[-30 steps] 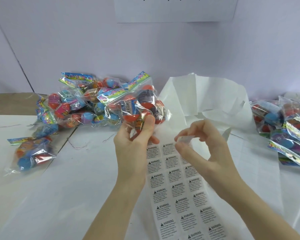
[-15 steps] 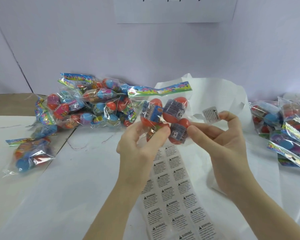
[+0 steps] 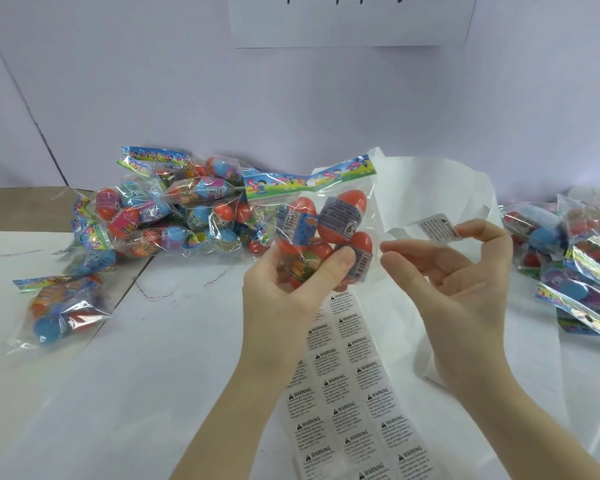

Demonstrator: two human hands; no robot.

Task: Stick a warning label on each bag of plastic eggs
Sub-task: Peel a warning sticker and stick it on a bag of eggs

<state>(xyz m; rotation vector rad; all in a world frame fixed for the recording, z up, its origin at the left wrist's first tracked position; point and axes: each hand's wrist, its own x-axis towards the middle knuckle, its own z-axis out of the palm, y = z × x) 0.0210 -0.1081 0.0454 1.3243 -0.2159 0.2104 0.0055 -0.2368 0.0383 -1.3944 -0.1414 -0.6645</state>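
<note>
My left hand (image 3: 291, 289) grips a clear bag of orange plastic eggs (image 3: 326, 223) from below and holds it upright above the table, its colourful header on top. My right hand (image 3: 465, 271) pinches one small white warning label (image 3: 439, 228) between thumb and fingertip, just right of the bag and apart from it. A sheet of warning labels (image 3: 347, 393) lies on the table under my hands, running toward the near edge.
A heap of egg bags (image 3: 174, 216) lies at the back left, with one separate bag (image 3: 59, 310) at the left. More bags (image 3: 575, 258) are stacked at the right. Crumpled white backing paper (image 3: 437, 188) lies behind my hands. A wall stands close behind.
My left hand has raised the bag and turned it upright toward the centre. My right hand peeled a label from the sheet and lifted it to the bag's right side.
</note>
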